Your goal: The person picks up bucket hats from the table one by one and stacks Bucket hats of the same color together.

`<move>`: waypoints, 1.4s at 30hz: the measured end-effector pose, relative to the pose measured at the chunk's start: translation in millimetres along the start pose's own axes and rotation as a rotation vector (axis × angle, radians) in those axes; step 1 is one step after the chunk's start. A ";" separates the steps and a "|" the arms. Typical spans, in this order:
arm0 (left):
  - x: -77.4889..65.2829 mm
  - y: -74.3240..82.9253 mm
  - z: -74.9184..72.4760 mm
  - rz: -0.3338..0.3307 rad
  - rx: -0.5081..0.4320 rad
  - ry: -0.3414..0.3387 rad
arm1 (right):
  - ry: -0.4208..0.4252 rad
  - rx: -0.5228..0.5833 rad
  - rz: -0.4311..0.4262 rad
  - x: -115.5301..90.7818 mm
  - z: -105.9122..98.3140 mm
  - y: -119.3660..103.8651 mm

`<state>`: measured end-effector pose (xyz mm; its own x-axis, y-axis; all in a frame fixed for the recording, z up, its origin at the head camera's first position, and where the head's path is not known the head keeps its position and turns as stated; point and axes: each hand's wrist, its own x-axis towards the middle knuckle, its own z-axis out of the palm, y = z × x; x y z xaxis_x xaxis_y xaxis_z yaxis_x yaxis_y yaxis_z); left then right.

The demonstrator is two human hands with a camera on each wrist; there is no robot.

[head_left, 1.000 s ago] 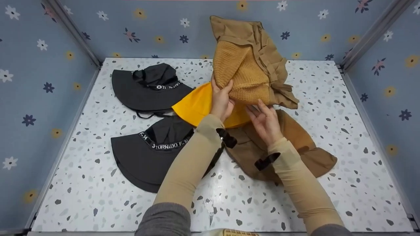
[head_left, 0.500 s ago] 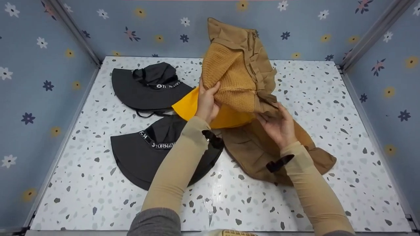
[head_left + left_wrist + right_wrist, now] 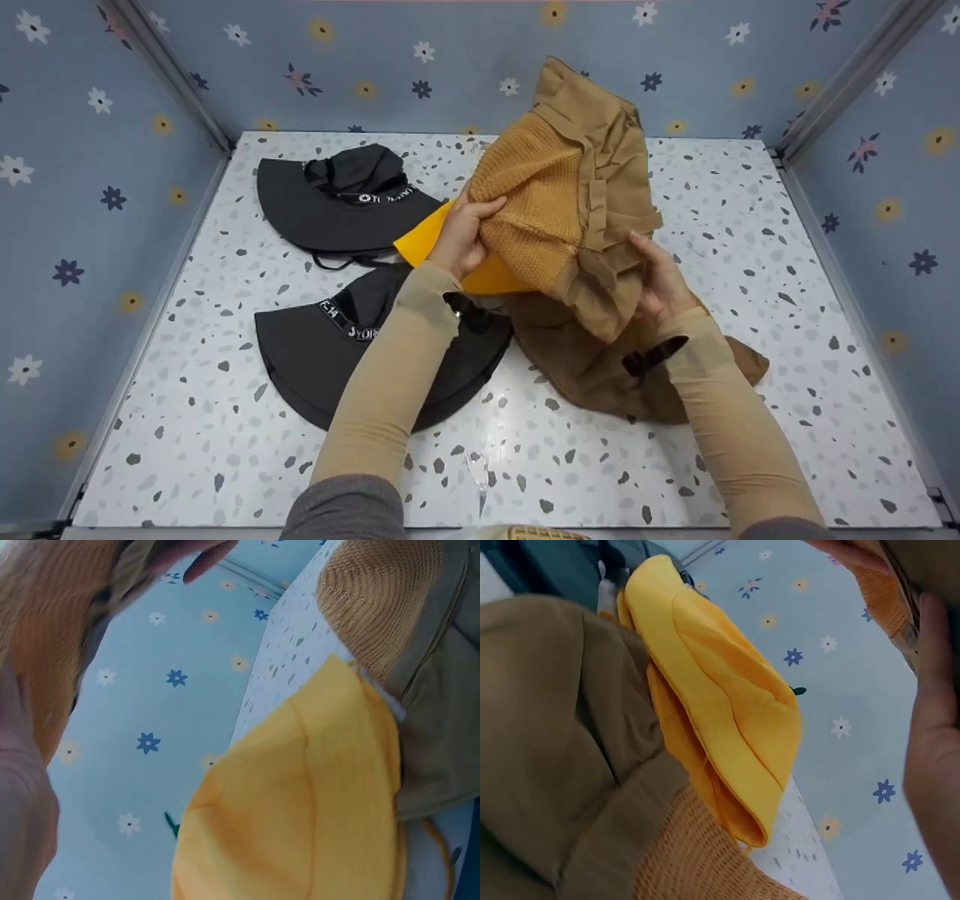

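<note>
In the head view a tan hat (image 3: 611, 161) with a ribbed, mustard-coloured crown is held up over the table. My left hand (image 3: 459, 238) grips the crown's left side, thumb on top. At the opposite side, my right hand (image 3: 664, 281) pinches the cloth brim, its fingers partly hidden behind it. Beneath lies a yellow bucket hat (image 3: 424, 236), partly covered; more of it shows in the left wrist view (image 3: 300, 795). Closer to me, under the right forearm, rests another brown hat (image 3: 592, 375) with a ribbed part (image 3: 697, 847) seen in the right wrist view.
Two black wide-brimmed hats lie on the left: one at the back (image 3: 337, 217), another nearer (image 3: 315, 367), partly behind my left forearm. The speckled white table (image 3: 810, 435) is bounded by flowered blue panels (image 3: 247, 60) at the back and both sides.
The right hand has shifted right and taken hold of the brim. The left hand has moved left, still gripping the crown. The tan hat has turned and come lower, towards me.
</note>
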<state>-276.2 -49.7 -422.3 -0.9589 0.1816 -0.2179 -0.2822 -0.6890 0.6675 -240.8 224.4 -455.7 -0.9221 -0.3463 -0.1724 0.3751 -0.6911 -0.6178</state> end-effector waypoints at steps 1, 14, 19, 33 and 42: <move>-0.5 1.6 -0.5 -0.019 0.019 -0.014 | 0.027 -0.083 0.012 0.4 1.0 -0.1; -6.0 1.6 -0.4 -0.037 0.016 -0.082 | 0.105 -0.305 -0.031 -2.3 18.7 13.5; -13.1 -6.7 4.7 0.033 0.035 -0.132 | 0.146 -0.268 -0.148 -3.0 30.2 18.7; -41.3 -48.6 27.5 0.151 0.238 -0.086 | 0.275 -0.013 -0.463 -2.2 57.7 43.3; -40.6 -49.8 22.9 0.198 0.401 -0.029 | 0.343 0.028 -0.505 -5.3 62.7 56.2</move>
<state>-223.9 -6.6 -430.4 -0.9944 0.0974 -0.0422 -0.0769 -0.3867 0.9190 -208.9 147.6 -441.4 -0.9628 0.2494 -0.1039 -0.1181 -0.7344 -0.6683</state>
